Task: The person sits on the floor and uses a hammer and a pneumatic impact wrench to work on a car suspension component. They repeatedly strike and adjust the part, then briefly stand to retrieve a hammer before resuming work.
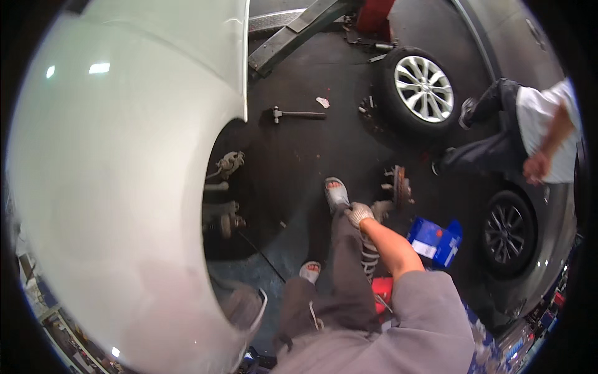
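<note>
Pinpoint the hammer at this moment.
In the head view, the hammer lies on the dark floor at upper centre, between the pale car body on its left and the loose silver-rimmed wheel on its right.

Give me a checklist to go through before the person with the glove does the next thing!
1. Right hand gloved: ok, a pale glove covers it.
2. Right hand's grip firm: cannot tell, what it holds is hidden.
3. Left hand in sight: not ok, it isn't in view.
4. Toes covered: not ok, the sandals are open-toed.
5. Hammer away from the feet: ok, it lies well apart.
6. Coil spring secure: cannot tell, it's partly hidden.
</note>
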A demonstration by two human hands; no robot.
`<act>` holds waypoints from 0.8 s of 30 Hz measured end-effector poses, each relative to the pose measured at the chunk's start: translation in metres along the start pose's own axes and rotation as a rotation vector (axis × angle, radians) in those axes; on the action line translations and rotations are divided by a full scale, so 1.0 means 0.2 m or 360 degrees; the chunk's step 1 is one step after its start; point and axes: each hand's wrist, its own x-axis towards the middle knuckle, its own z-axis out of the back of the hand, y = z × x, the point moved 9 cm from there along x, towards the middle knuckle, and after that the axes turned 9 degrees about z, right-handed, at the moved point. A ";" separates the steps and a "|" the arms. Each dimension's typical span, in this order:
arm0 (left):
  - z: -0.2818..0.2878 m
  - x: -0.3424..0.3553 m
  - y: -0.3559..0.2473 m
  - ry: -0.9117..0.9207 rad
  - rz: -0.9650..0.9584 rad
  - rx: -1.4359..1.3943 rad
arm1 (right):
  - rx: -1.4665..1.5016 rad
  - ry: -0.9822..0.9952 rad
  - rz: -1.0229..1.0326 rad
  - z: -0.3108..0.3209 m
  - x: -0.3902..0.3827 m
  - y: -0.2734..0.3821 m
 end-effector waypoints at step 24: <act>-1.39 0.20 -0.13 0.0525 0.0792 0.0140 | -0.0009 0.0195 0.0023 -0.59 2.06 0.08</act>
